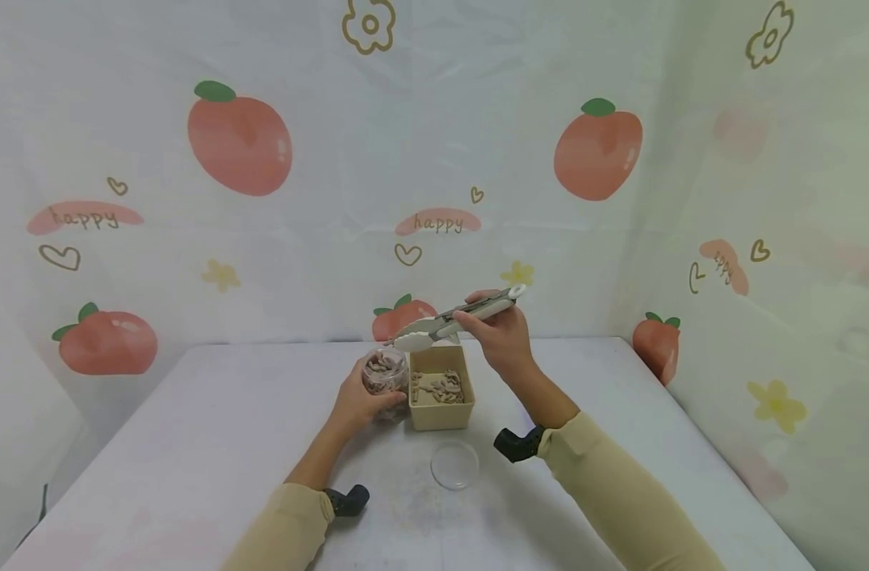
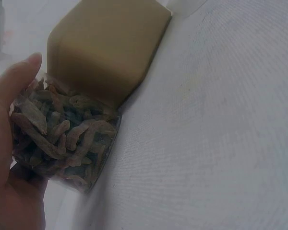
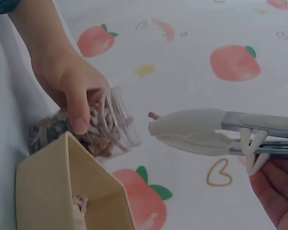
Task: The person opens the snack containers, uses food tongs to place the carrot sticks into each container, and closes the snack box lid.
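My left hand [image 1: 352,403] grips a clear jar [image 2: 67,139] filled with brownish, twisted dried pieces, the thumb laid along its side. The jar stands against the left side of a beige box [image 1: 440,418], its mouth uncovered. Similar dried pieces [image 1: 445,388] lie inside the box. My right hand [image 1: 506,337] holds a pair of kitchen tongs [image 1: 415,341] with pale tips, pointing left above the jar and box. In the right wrist view, the tong tips lie close together, with a small reddish-brown piece [image 3: 154,115] poking out at their end, apart from the jar mouth.
A round clear lid [image 1: 455,465] lies on the white table in front of the box. Behind the table hangs a white cloth [image 1: 320,262] printed with fruit and hearts. Each wrist carries a black device [image 1: 518,445].
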`<state>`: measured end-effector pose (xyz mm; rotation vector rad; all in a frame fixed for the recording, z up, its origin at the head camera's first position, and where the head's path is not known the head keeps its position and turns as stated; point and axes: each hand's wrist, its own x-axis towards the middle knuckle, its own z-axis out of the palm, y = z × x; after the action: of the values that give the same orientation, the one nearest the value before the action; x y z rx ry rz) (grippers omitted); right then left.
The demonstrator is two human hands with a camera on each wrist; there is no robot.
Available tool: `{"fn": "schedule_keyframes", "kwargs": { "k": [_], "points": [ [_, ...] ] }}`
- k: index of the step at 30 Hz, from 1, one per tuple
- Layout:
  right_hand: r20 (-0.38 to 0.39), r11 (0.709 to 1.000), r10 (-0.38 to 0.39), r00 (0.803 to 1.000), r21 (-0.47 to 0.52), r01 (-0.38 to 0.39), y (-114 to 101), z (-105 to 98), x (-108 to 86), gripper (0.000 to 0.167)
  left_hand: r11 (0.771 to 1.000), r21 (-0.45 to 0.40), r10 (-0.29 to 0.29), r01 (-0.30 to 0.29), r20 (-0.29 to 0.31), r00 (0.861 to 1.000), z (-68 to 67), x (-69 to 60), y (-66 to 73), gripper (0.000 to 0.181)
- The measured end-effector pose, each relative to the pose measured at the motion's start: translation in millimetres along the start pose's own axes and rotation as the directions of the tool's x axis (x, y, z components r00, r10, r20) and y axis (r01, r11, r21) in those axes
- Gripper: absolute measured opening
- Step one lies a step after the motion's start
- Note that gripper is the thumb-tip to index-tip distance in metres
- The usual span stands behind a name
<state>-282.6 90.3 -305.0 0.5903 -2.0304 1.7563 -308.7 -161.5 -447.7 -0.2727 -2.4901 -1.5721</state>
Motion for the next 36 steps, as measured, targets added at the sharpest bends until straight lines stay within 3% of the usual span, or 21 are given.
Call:
{"fn": "schedule_keyframes", "kwargs": {
  "k": [4, 9, 23, 30, 36],
  "points": [
    [0.037, 1.000, -0.008, 0.999, 0.016, 0.007, -18.2, 6.8, -5.1, 0.023, 1.000, -0.001, -0.006, 0.006, 0.005, 1.000, -0.5, 0.5, -0.1, 0.102],
    [0.055, 1.000, 0.000, 0.998, 0.031, -0.002, -20.2, 10.0, -5.6, 0.024, 1.000, 0.000, -0.009, 0.009, 0.006, 1.000, -0.4, 1.5, -1.6, 0.101],
    [-0.035, 0.999, -0.008, 0.999, -0.035, 0.007, -14.0, -6.7, -4.5, 0.027, 0.999, 0.028, -0.027, 0.027, 0.001, 1.000, -0.4, 1.3, -1.3, 0.103],
    [-0.060, 0.997, 0.015, 0.998, -0.075, -0.020, 32.5, -17.7, 0.0, 0.032, 0.999, 0.032, -0.012, 0.012, -0.005, 1.000, 0.1, 0.8, -2.4, 0.101],
    [-0.074, 0.987, 0.039, 0.997, -0.151, -0.049, 44.9, -22.3, -4.8, 0.032, 0.999, 0.032, -0.009, 0.009, -0.010, 1.000, 0.5, 0.6, -0.8, 0.101]
  ]
}}
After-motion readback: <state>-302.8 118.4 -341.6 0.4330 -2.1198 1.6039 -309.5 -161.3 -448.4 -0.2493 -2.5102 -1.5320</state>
